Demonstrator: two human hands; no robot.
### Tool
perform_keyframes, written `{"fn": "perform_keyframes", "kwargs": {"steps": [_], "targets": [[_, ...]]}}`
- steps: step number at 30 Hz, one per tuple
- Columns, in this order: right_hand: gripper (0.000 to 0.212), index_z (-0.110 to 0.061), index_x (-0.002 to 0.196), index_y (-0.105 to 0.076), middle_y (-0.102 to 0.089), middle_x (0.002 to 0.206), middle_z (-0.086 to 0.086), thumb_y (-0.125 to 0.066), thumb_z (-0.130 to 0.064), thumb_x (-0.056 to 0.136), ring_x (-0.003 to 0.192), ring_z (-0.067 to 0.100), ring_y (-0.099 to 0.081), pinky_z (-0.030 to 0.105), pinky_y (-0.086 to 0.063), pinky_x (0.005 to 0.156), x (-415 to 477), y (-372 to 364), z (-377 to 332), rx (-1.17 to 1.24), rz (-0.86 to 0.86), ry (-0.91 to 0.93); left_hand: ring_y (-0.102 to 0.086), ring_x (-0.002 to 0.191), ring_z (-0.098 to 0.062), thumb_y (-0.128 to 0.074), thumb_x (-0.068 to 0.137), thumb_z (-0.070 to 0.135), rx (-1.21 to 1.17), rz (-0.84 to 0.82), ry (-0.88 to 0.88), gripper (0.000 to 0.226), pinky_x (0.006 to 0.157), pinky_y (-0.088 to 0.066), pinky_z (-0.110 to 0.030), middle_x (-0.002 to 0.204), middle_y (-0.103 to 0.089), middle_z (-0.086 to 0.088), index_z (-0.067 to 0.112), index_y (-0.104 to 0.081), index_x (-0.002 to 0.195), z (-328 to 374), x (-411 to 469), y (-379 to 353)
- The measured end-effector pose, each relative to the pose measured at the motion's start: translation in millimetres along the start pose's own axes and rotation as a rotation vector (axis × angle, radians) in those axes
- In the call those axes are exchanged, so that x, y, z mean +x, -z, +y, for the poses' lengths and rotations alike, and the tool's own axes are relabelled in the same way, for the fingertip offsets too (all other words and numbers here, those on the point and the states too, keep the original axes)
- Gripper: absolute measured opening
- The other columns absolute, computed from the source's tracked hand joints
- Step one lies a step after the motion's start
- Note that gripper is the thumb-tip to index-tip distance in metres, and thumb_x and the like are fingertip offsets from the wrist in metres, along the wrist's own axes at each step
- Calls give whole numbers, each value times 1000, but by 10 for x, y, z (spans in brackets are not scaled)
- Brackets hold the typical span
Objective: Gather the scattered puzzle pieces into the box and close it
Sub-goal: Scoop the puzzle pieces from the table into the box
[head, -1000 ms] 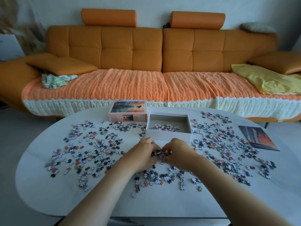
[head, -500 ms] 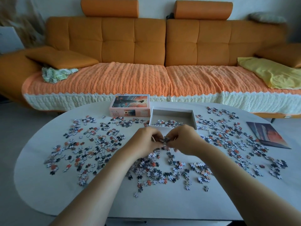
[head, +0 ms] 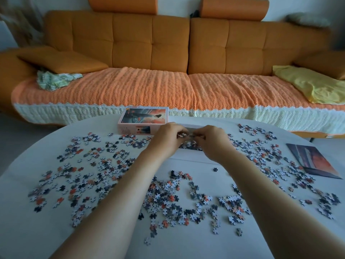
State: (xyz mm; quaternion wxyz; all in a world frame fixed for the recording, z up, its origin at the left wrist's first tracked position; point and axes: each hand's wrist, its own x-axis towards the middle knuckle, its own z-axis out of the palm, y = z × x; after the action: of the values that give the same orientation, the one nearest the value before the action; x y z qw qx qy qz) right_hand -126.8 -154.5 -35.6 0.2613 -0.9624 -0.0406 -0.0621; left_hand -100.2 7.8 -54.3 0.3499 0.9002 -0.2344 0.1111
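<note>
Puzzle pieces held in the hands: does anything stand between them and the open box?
Nothing visible does. The left hand and right hand hold the pieces right over the open box; its lid lies apart, beside it on the left.

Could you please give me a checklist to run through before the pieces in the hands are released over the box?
1. Hands above the box: ok. The left hand and right hand hover over the box.
2. Grip: ok. Both hands pinch the held pieces.
3. Box open: ok. The lid lies on the table, to the box's left.
4. Room inside the box: cannot tell. The hands hide most of it.
5. Table cleared: not ok. Many loose pieces lie around the box.
</note>
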Motion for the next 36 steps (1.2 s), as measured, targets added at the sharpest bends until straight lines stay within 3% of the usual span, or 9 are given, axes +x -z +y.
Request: {"fn": "perform_keyframes", "kwargs": {"steps": [3, 7, 15, 20, 22, 24, 27, 31, 36], "targets": [[29, -24, 124, -65, -53, 66, -13, -48, -21, 101, 53, 6, -47, 14, -28, 43, 32, 7, 111, -59, -59, -20, -55, 88, -5, -73, 87, 21, 16, 20, -20, 33, 80, -45, -21, 101, -64, 5, 16, -69, 119, -72, -14, -60], [23, -21, 113, -71, -57, 75, -15, -55, -19, 97, 53, 1, -46, 10, -31, 45, 8, 55, 124, -29, 17, -10, -54, 71, 3, -78, 81, 20, 66, 90, -8, 22, 67, -44, -10, 83, -67, 9, 17, -75, 103, -118, -38, -47], [26, -30, 112, -72, -73, 94, -4, -52, -24, 97, 64, 9, -59, 22, -48, 59, -89, -50, 39, -51, -103, 26, -63, 97, -10, -62, 94, 28, -24, -46, 54, 25, 88, -51, -29, 111, -70, 2, 19, -71, 116, -62, -14, -33], [31, -26, 118, -69, -65, 116, -7, -46, -29, 97, 81, 9, -60, 26, -49, 73, -161, -68, 18, -72, -185, 123, -47, 119, -18, -51, 99, 17, 91, -38, 68, 26, 105, -39, -39, 123, -59, -1, 18, -68, 118, -198, -85, 37], [36, -29, 123, -64, -62, 125, -7, -44, -39, 95, 103, 15, -60, 32, -49, 89, -178, -95, 10, -116, -275, 141, -44, 123, -16, -50, 100, 21, 129, -109, 55, 27, 109, -36, -38, 126, -57, 0, 16, -69, 118, -231, -189, 86], [45, -32, 132, -57, -53, 139, -8, -41, -51, 94, 125, 18, -49, 38, -39, 105, -170, -111, 9, -253, -319, 130, -38, 128, -15, -47, 101, 28, 161, -163, 45, 31, 109, -32, -35, 134, -52, 3, 15, -69, 119, -206, -304, 121], [55, -32, 137, -50, -44, 147, -8, -37, -59, 91, 136, 19, -37, 45, -29, 111, -156, -99, 10, -406, -326, 98, -34, 131, -15, -49, 98, 40, 256, -162, -5, 37, 110, -25, -35, 139, -49, 6, 19, -66, 124, -158, -436, 155], [46, -31, 125, -60, -53, 132, -4, -45, -54, 87, 124, 22, -46, 43, -37, 104, -163, -99, 29, -375, -244, 146, -44, 115, -16, -49, 92, 46, 440, -152, -193, 38, 109, -24, -37, 118, -60, 7, 21, -68, 113, -112, -430, 94], [29, -36, 95, -62, -62, 95, -12, -42, -47, 77, 93, 17, -58, 35, -47, 79, -152, -114, 93, -328, -352, 107, -54, 87, -15, -47, 89, 41, 454, -269, -206, 25, 106, -29, -37, 86, -61, 9, 25, -65, 94, -85, -316, 31]]}}
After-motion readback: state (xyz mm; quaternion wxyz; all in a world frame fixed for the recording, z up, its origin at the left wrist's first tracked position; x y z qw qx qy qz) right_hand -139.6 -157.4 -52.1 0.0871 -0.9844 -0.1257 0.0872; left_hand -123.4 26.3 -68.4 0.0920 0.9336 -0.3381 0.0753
